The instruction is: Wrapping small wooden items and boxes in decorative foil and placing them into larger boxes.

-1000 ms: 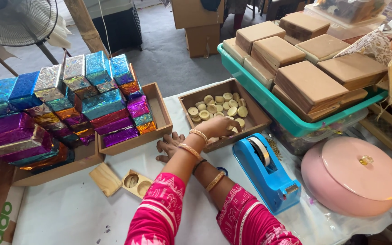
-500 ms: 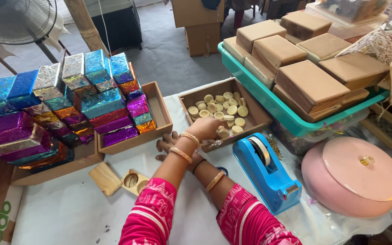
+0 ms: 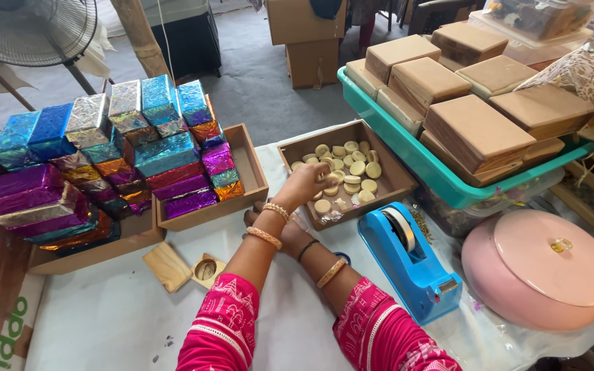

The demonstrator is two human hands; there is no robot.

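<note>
fingers [image 3: 324, 180] curled on a pale disc [image 3: 332, 181], right hand [image 3: 289, 232] half hidden, grip unclear

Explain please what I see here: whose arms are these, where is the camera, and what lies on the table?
The camera sits on a person's head and looks down, so the two arms in pink sleeves are that person's own. The left hand reaches into a wooden tray of small round discs; whether it grips one I cannot tell. The right hand rests on the table beneath it. Around them lie foil-wrapped boxes, a blue tape dispenser, a pink round box and a teal tray of brown boxes.
</note>
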